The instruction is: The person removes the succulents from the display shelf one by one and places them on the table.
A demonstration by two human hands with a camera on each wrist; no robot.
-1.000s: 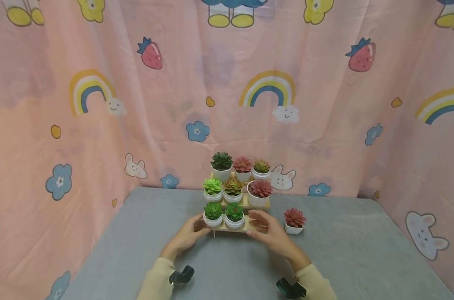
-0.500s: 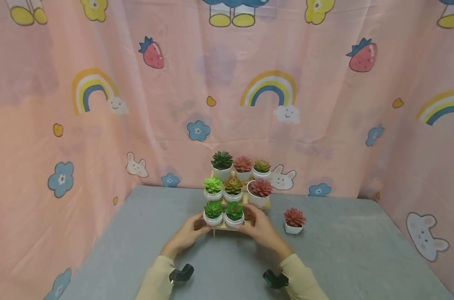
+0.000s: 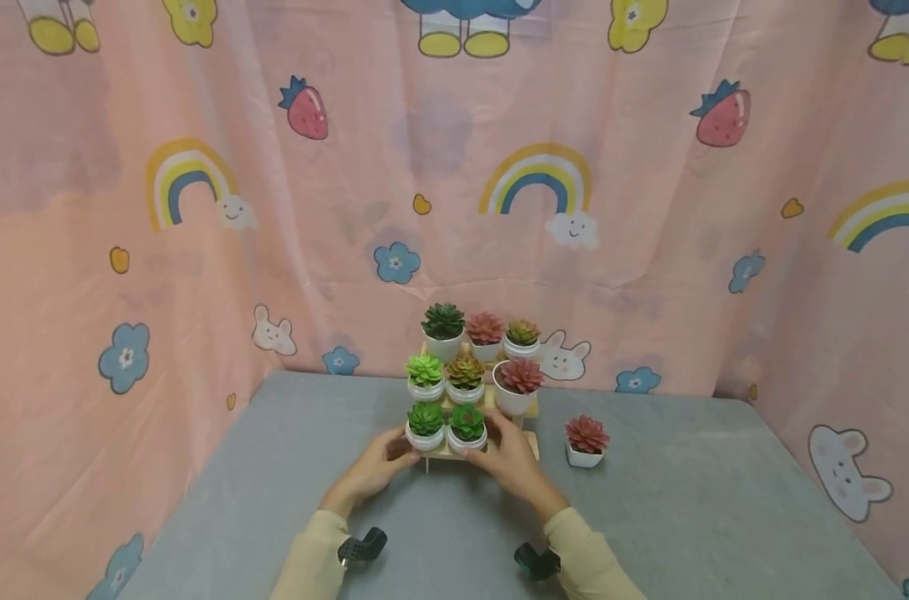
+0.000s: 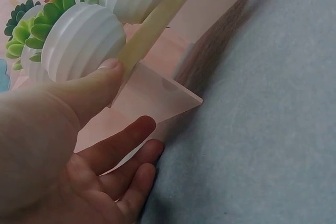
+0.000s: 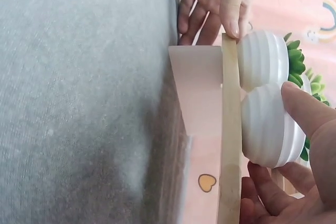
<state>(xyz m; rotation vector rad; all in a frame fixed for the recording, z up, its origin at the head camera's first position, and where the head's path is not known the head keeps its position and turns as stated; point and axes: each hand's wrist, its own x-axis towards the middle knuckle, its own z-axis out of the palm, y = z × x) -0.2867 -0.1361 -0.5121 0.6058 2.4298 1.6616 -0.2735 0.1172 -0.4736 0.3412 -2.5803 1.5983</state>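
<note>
A wooden tiered plant stand with pale supports holds several small potted succulents. My right hand pinches the white ribbed pot of the front-row green succulent, thumb in front and fingers round its far side. In the right wrist view that pot sits at the board, beside the other front pot. My left hand holds the left end of the front board. Its thumb presses the board's end beside the left green succulent, with other fingers lower down near the support.
A red succulent in a white angular pot stands on the grey table, right of the stand. The middle tier carries a red succulent in a round pot. A pink patterned curtain hangs behind.
My right hand has moved left from the board's right end to the second front pot and closed its fingers round it. The left hand has stayed in place.
</note>
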